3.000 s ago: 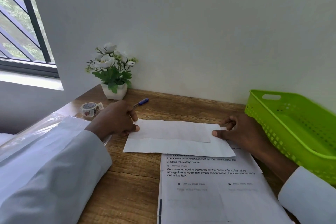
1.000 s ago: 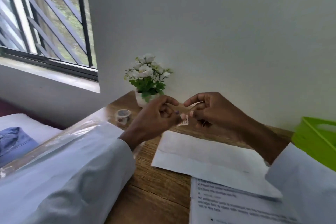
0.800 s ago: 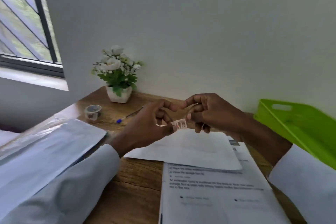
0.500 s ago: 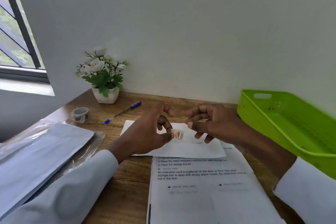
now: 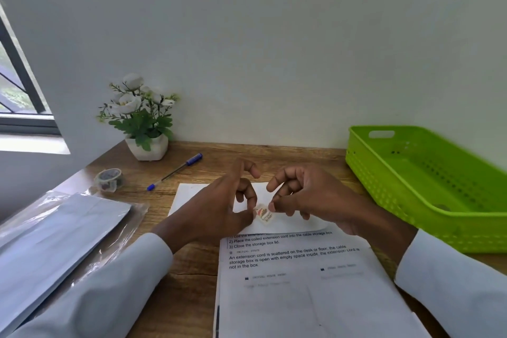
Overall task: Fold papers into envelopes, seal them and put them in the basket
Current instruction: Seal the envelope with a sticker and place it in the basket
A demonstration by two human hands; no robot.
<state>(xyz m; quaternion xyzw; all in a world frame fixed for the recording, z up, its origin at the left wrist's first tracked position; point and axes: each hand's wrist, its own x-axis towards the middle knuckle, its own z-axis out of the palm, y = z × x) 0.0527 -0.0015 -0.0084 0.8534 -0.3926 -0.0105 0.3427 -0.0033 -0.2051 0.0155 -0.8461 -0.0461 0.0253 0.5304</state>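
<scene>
Small printed tape piece [image 5: 264, 215] pinched between both hands, held just above folded white paper [image 5: 192, 195] at desk centre. Left hand [image 5: 219, 208] thumb and forefinger grip tape's 9 o'clock edge; remaining fingers curled loosely above. Right hand [image 5: 310, 197] thumb and fingertip grip its 2 o'clock corner. Green basket [image 5: 384, 186] at 3 o'clock, well apart. Tape roll [image 5: 109, 179] at 10 o'clock, pen [image 5: 175, 171] beside.

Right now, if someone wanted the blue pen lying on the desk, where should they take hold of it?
Best at the bare middle of the pen's thin barrel, pinched from above. It lies flat on the desk, slanting from its capped end near the flower pot down toward the tape roll, with free wood on both sides for finger and thumb.
</scene>
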